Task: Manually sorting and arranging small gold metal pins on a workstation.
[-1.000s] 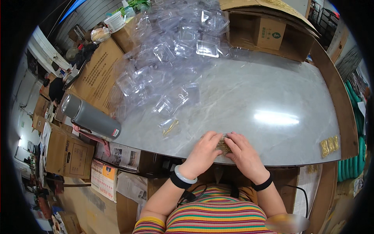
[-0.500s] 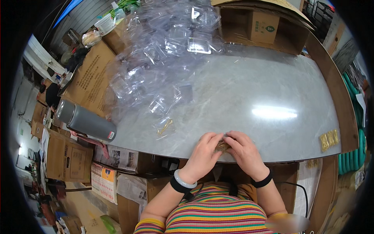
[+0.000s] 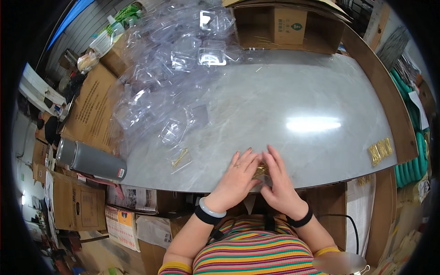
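My left hand (image 3: 232, 180) is at the table's near edge, a small bunch of thin gold-coloured pins (image 3: 261, 170) between its thumb and forefinger. Its other fingers stretch forward. My right hand (image 3: 280, 187) lies against the bunch from the right, with fingers straight and thumb apart. The hands hide most of the pins. To the left, a clear packet (image 3: 182, 160) with a few gold pins lies flat on the grey table (image 3: 247, 101). Several bundles of gold pins (image 3: 380, 151) lie side by side near the right edge.
Clear plastic packaging shells (image 3: 169, 68) are heaped across the table's left and back. A grey bottle (image 3: 94, 159) lies on its side at the left edge. An open cardboard box (image 3: 321, 39) stands at the back, and a cardboard wall (image 3: 389, 96) borders the right side.
My fingers have straightened; the right thumb has come away from the bunch, and more of the gold pins show between my hands. The whole view has shifted slightly.
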The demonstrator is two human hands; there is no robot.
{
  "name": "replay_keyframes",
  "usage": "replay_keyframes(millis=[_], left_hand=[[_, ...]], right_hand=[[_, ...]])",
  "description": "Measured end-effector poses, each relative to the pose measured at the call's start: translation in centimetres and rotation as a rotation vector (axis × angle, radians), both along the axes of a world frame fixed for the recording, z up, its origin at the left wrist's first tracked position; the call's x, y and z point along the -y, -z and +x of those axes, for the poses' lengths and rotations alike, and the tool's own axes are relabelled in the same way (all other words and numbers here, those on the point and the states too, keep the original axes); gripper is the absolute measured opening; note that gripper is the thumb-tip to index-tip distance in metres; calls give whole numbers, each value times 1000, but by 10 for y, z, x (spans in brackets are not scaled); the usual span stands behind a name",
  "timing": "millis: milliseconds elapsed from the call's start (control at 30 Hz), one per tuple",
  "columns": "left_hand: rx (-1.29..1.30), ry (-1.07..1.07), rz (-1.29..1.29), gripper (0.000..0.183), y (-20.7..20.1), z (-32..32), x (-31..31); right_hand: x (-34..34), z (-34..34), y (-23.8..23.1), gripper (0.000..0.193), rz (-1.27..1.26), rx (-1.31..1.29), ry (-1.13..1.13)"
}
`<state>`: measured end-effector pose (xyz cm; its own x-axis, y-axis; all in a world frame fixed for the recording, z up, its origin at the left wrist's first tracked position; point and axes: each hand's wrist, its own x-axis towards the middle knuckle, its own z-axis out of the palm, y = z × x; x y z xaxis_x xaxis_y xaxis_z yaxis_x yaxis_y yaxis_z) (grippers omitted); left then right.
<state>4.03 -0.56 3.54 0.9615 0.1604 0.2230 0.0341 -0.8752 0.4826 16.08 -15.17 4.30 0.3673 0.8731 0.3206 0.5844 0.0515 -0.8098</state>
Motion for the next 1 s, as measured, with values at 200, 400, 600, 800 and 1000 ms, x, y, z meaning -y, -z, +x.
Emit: replay_keyframes(millis=[200,400,600,800,1000], left_hand=[[69,-73,-92,62,1,-7,0],[135,-65,-109,64,-4,-4,5],[127,-60,-76,64,1,-10,2],[111,-33,-37,61,-2,-9,2],[130,-35,-42,61,-1,-9,2]], right_hand=[[5,8,-4,80,0,-13,58],[6,-6,2,77,12,-79,68],[9,9,-11,60,-34,215,204],[14,16,0,22,-35,411,262],[9,20,5,16,-30,420,220]])
